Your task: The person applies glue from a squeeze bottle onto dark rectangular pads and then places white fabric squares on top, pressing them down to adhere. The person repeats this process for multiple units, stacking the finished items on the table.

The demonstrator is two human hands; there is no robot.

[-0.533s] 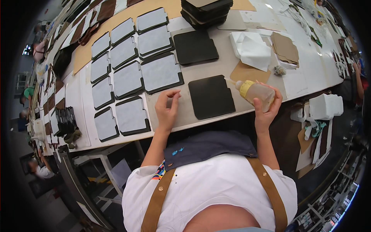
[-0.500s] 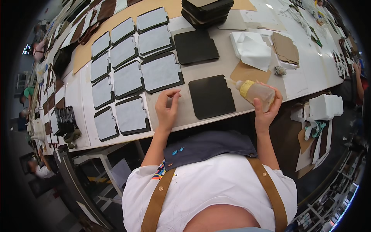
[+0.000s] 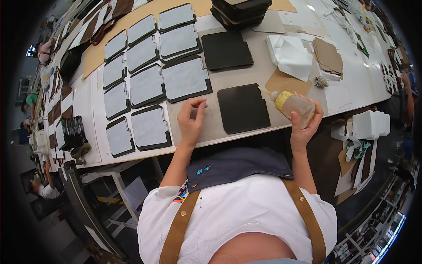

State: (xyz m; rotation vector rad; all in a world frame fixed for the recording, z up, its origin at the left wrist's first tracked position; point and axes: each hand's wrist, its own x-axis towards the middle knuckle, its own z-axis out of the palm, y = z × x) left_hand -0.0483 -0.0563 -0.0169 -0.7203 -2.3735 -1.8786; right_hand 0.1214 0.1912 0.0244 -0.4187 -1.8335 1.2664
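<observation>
My right hand [image 3: 307,125] is wrapped round a translucent squeeze bottle [image 3: 298,107] with yellow tape near its neck. The bottle lies tilted in my grip, its narrow nozzle pointing left over the upper right corner of a black notched panel [image 3: 243,110]. That panel lies flat near the table's front edge. To its left, my left hand [image 3: 190,118] hovers with fingers curled and thumb drawn in, apparently holding nothing. Beyond my left hand stand rows of black panels faced with pale grey sheets [image 3: 187,79].
Another black panel [image 3: 227,50] lies farther back, below a tall dark stack [image 3: 241,13]. On the right are white sheets [image 3: 290,55], brown card pieces [image 3: 328,57] and a small grey lump [image 3: 321,81]. White packaging [image 3: 371,123] sits below the table edge.
The view has shifted slightly. Both hands and the bottle keep nearly the same pose around the black panel.
</observation>
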